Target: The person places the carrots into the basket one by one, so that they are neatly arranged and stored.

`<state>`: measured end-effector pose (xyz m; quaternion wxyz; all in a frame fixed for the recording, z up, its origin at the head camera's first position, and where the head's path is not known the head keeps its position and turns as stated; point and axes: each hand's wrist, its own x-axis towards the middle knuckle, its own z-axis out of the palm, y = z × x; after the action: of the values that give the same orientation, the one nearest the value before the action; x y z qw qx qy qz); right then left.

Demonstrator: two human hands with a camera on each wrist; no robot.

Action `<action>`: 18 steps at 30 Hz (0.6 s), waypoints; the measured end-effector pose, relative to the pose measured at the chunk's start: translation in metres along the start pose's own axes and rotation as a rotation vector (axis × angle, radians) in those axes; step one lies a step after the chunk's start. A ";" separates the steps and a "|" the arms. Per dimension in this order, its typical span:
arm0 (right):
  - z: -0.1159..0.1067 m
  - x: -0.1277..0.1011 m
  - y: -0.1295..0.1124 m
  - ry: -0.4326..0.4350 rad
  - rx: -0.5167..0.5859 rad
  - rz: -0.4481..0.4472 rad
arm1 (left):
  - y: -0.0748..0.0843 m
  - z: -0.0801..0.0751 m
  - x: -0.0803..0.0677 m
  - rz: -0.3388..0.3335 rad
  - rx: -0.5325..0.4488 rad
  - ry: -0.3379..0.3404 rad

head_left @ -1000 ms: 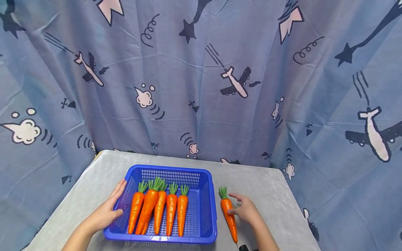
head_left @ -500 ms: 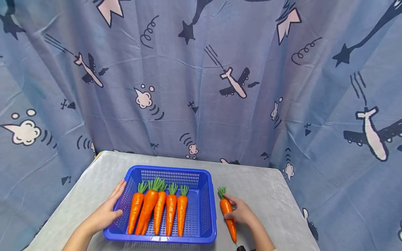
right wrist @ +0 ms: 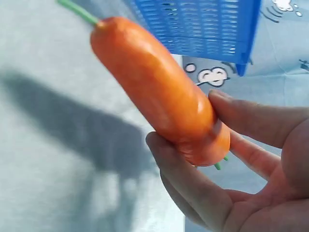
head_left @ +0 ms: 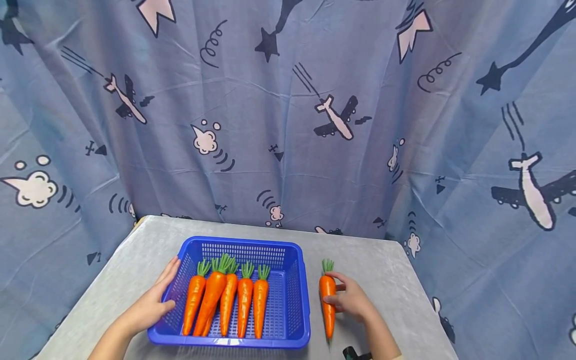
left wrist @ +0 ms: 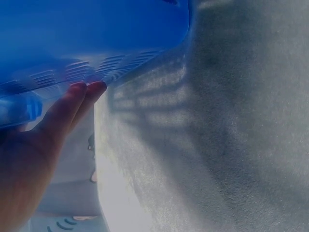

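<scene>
My right hand (head_left: 351, 298) pinches an orange carrot (head_left: 329, 300) between thumb and fingers, to the right of the blue basket (head_left: 229, 342). In the right wrist view the carrot (right wrist: 154, 87) is raised over the table, its shadow falling apart from it. A green tuft pokes out past the fingers, and a thin green tail marks its narrow end. At the basket's left side lies my left hand (head_left: 150, 306), fingers straight along the outer wall, thumb at the rim. The left wrist view shows those fingertips (left wrist: 96, 88) against the slotted wall. Several carrots (head_left: 245, 305) lie side by side inside, leafy ends away from me.
A grey-white cloth covers the table (head_left: 369, 260). Behind it and at both sides hangs a blue curtain (head_left: 252, 130) with airplane prints. Near the front edge, by my right wrist, a small black object (head_left: 350, 353) shows.
My right hand has closed on the loose carrot and lifted it, and the carrot has turned from slanted to nearly straight. The left hand and basket stay put.
</scene>
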<state>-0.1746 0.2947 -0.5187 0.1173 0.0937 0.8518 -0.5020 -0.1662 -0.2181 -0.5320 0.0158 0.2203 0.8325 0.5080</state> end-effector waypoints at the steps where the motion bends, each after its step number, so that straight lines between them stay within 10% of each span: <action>1: -0.001 0.000 -0.002 0.012 0.011 -0.002 | -0.001 0.000 0.000 0.011 0.002 0.005; 18: -0.009 -0.005 -0.069 0.093 0.134 -0.109 | -0.001 0.000 0.000 0.016 0.017 0.010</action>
<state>-0.1901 0.2690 -0.4560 0.0437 0.0782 0.8246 -0.5586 -0.1663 -0.2185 -0.5329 0.0060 0.2245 0.8352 0.5019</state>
